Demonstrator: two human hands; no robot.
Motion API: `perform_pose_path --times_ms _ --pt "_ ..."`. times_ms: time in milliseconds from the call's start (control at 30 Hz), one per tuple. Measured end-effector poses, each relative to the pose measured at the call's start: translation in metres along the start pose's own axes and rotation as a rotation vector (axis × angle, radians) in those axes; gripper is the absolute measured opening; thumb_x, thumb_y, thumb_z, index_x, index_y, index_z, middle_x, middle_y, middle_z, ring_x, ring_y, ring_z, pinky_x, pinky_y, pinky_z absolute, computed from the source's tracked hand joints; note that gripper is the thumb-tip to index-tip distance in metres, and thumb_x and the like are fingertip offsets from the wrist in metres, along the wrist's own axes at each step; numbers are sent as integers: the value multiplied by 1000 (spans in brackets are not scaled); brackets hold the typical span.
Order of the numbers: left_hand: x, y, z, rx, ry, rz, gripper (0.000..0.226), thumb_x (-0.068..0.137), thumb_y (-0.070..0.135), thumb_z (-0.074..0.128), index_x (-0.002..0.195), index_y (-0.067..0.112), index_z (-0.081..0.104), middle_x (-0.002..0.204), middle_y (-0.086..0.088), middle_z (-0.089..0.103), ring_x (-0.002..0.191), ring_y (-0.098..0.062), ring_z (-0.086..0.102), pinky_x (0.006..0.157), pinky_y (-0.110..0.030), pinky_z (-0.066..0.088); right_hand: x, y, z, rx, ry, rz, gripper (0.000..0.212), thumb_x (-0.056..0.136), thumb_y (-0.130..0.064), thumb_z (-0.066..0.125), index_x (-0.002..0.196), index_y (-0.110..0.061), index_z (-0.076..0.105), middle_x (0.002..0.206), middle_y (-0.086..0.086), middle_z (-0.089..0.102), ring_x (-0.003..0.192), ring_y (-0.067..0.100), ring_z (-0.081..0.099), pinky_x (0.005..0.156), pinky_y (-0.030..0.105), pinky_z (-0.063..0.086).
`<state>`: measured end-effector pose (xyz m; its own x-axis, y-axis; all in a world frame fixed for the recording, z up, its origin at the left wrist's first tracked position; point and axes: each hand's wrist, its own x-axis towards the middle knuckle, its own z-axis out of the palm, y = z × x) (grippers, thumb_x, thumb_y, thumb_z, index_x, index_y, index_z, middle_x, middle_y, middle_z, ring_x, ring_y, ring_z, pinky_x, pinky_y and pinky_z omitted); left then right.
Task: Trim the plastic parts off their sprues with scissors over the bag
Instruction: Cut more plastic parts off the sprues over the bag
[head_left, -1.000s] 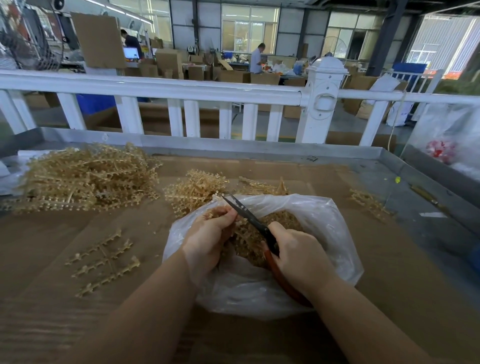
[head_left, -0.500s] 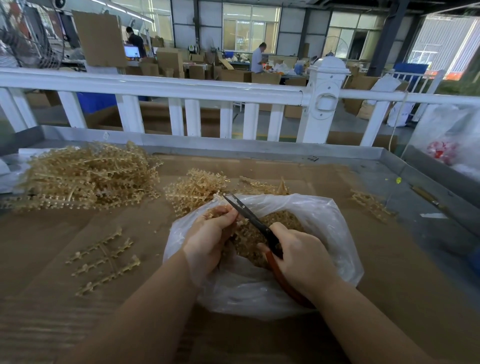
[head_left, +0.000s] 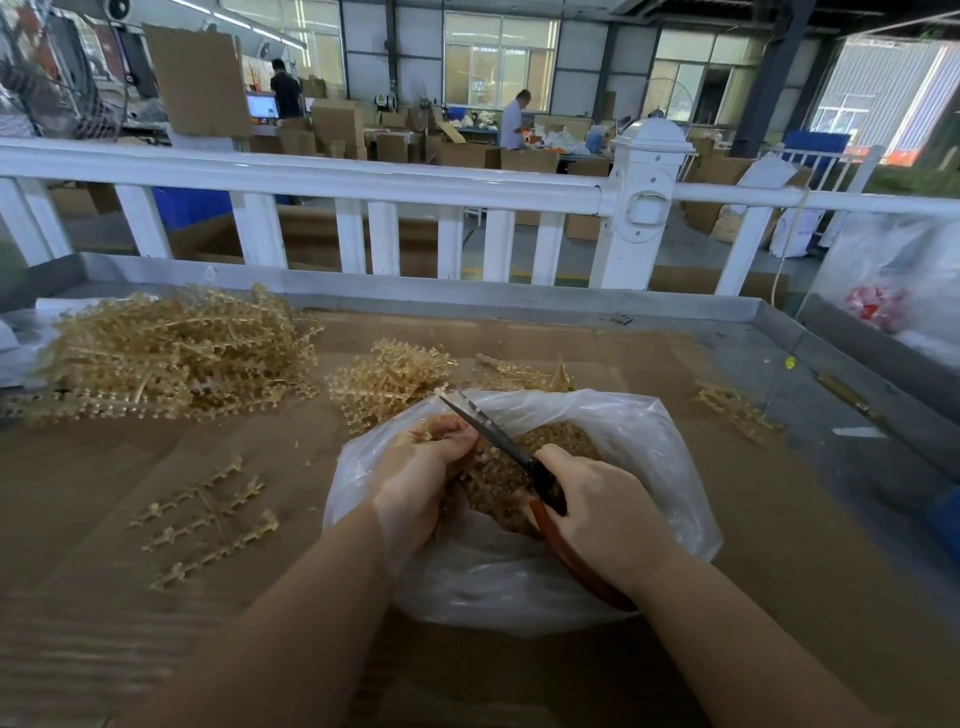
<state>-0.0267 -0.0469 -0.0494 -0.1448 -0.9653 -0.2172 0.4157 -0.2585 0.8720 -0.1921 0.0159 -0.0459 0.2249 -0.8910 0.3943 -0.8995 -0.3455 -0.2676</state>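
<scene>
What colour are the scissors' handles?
Reddish-brown handles on the scissors, seen from the head camera.

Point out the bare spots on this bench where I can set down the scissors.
Bare cardboard lies right of the bag, up to the small sprue cluster, and near left, below the flat sprues. Crowded: the far left under the big sprue heap and behind the bag around the middle pile.

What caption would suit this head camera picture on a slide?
Left hand holds a sprue of plastic parts while right hand works scissors over a clear bag of trimmed pieces.
</scene>
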Motion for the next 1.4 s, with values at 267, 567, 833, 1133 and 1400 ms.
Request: perform_pose_path --times_ms 267,567,833,1133,1400 --pt "0 -2 -1 -32 26 -4 14 86 -4 60 79 8 61 66 -8 70 61 -18 69 51 -26 55 -1 2 5 -48 -1 -10 24 91 -39 54 110 -23 53 88 -5 61 81 11 55 68 17 34" --pt "0 -2 -2 -3 37 -28 20 86 -1 61 106 0 62 88 -17 70 82 -26 68 65 -31 58 -3 2 3 6 -10 -3 23 90 -39 55 108 -25 53 90 -6 60 83 9 55 73 18 41" --pt "-1 -3 -3 -25 23 -33 15 84 -3 62 98 2 62 80 -14 72 78 -24 71 69 -35 58 -4 0 7 -14 23 -5 26 91 -37 53 111 -21 55 89 -2 63 84 13 58 75 23 45" --pt "-4 -3 -2 -5 26 -43 29 87 -5 59 116 -8 58 96 -22 69 96 -33 67 89 -44 54 -5 -3 12 -62 61 4 24 91 -32 53 106 -14 60 80 4 63 72 19 58 64 26 45" --pt "-6 -1 -3 -16 -15 -58 34 88 -2 58 120 -11 55 109 -27 66 103 -37 65 93 -46 52 -6 -4 14 -63 108 17 20 92 -32 55 99 -14 61 73 2 62 64 17 57 58 22 40"
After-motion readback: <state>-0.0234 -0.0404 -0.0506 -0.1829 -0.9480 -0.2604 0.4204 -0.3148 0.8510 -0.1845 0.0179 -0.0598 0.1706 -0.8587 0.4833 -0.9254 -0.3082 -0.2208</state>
